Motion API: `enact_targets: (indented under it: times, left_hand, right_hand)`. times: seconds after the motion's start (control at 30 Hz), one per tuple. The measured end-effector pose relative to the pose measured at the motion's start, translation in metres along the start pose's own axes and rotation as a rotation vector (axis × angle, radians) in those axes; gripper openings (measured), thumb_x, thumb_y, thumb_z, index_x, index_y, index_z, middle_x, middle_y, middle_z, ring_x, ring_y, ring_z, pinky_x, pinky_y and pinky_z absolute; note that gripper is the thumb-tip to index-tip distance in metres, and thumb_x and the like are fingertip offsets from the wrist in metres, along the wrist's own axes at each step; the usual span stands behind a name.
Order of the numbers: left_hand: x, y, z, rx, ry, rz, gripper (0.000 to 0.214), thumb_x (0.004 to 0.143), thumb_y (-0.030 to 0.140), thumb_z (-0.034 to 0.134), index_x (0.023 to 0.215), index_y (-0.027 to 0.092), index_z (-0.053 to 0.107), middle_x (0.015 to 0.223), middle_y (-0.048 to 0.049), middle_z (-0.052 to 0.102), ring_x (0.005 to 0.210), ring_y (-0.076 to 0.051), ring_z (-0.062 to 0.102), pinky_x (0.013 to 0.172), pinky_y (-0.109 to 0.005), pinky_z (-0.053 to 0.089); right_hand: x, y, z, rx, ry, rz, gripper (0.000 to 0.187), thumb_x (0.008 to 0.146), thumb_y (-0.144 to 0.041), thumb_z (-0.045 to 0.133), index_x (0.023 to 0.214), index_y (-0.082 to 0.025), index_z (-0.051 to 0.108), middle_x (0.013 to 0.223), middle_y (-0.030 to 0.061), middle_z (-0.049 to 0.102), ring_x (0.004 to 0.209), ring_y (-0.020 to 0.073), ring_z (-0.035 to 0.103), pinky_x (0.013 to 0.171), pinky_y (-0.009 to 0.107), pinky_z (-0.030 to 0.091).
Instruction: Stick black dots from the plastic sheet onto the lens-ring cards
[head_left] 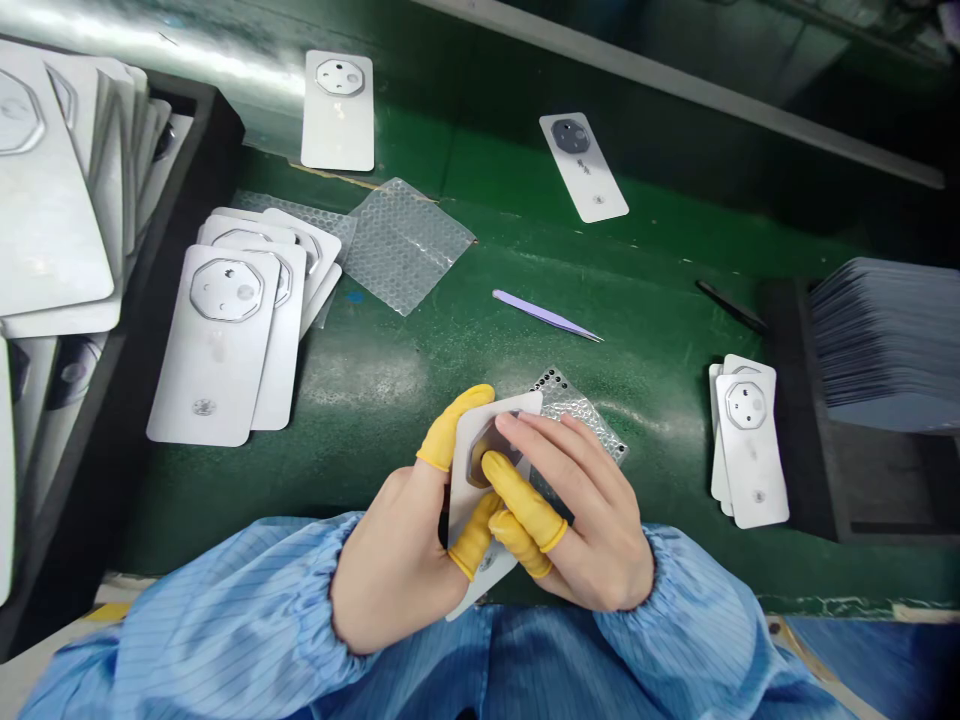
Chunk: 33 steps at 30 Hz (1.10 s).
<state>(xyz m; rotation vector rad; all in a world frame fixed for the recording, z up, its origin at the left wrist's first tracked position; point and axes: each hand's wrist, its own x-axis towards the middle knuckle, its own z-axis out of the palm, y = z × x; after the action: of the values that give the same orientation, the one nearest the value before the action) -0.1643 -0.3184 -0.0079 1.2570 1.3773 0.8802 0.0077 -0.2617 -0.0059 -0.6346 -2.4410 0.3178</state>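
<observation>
A white phone back cover with a dark octagonal camera area is held up, tilted, near the table's front edge. My left hand, with yellow finger cots on thumb and finger, is closed around its left side and lower part. My right hand is closed at the cover's right side, its cot-covered fingers pressed against the camera area and partly hiding it. Whether a small part sits under those fingertips is hidden. Just behind the right hand lies a clear blister sheet with several small dark round pieces.
Purple tweezers lie ahead. Stacked white covers stand left, beside a black bin full of covers. Bubble wrap and single covers lie farther back. Right are more covers and a black box holding grey sheets.
</observation>
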Motion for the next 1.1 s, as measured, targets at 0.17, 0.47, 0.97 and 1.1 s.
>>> enact_targets:
  times: [0.17, 0.47, 0.97, 1.1]
  left_hand:
    - [0.0, -0.002, 0.0, -0.019, 0.001, -0.02, 0.086, 0.078, 0.018, 0.068, 0.147, 0.033, 0.019, 0.123, -0.0091, 0.066, 0.092, -0.027, 0.072, 0.071, -0.032, 0.062]
    - [0.002, 0.012, -0.004, -0.296, -0.079, 0.041, 0.083, 0.08, 0.008, 0.065, 0.143, 0.046, 0.025, 0.136, 0.0, 0.058, 0.098, -0.021, 0.07, 0.071, -0.024, 0.062]
    - [0.001, 0.009, -0.002, -0.348, -0.069, 0.045, 0.07, 0.08, 0.013, 0.069, 0.135, 0.043, 0.038, 0.116, 0.0009, 0.066, 0.089, -0.019, 0.07, 0.071, -0.025, 0.061]
    - [-0.001, 0.003, -0.003, -0.293, -0.034, 0.075, 0.084, 0.074, 0.01, 0.072, 0.141, 0.04, 0.032, 0.122, -0.003, 0.064, 0.094, -0.023, 0.069, 0.074, -0.027, 0.061]
  right_hand:
    - [0.004, 0.001, 0.002, 0.03, -0.016, 0.012, 0.022, 0.092, -0.021, 0.046, 0.106, -0.015, 0.063, 0.128, 0.0174, 0.061, 0.131, 0.0281, 0.048, 0.099, 0.052, 0.051]
    - [0.007, 0.011, 0.001, 0.348, 0.068, 0.049, 0.03, 0.095, -0.022, 0.044, 0.121, -0.017, 0.058, 0.132, 0.0156, 0.058, 0.126, 0.0268, 0.053, 0.096, 0.051, 0.055]
    - [0.007, 0.007, -0.003, 0.139, -0.04, -0.088, 0.033, 0.095, -0.021, 0.042, 0.116, -0.003, 0.059, 0.132, 0.0239, 0.055, 0.134, 0.0316, 0.044, 0.099, 0.05, 0.053]
    - [0.006, 0.009, 0.0, 0.192, -0.056, -0.076, 0.036, 0.096, -0.024, 0.04, 0.12, -0.004, 0.057, 0.142, 0.023, 0.046, 0.137, 0.0331, 0.038, 0.102, 0.053, 0.05]
